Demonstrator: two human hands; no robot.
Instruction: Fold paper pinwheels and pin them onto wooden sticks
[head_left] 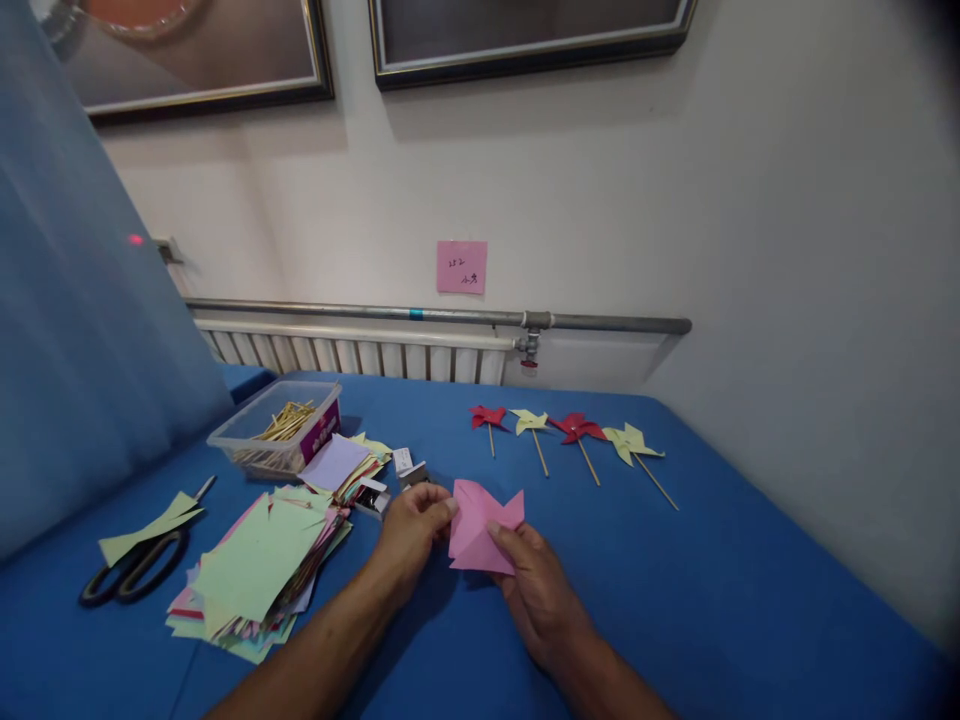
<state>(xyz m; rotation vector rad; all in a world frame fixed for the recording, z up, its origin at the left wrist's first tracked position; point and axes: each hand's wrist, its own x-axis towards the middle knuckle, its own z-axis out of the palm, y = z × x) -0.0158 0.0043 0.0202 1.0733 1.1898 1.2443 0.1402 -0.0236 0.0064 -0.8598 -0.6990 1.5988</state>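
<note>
A pink paper square (474, 535) with cut corners is held up over the blue table. My right hand (536, 580) grips its right side, thumb on the front and fingers behind. At its left edge my left hand (421, 515) pinches the paper between thumb and fingertips. Small open boxes (373, 497) with dark contents lie just beyond my left hand. To the left is a thick stack of coloured paper sheets (259, 560), light green on top, with smaller squares (334, 462) behind it.
Finished red and yellow pinwheels (577, 428) on sticks lie at the back right. A clear plastic tub (274, 425) of wooden sticks stands back left. Black-handled scissors (154, 562) lie far left under green paper strips (154, 527). A radiator (360, 357) and pipe (465, 317) run along the wall.
</note>
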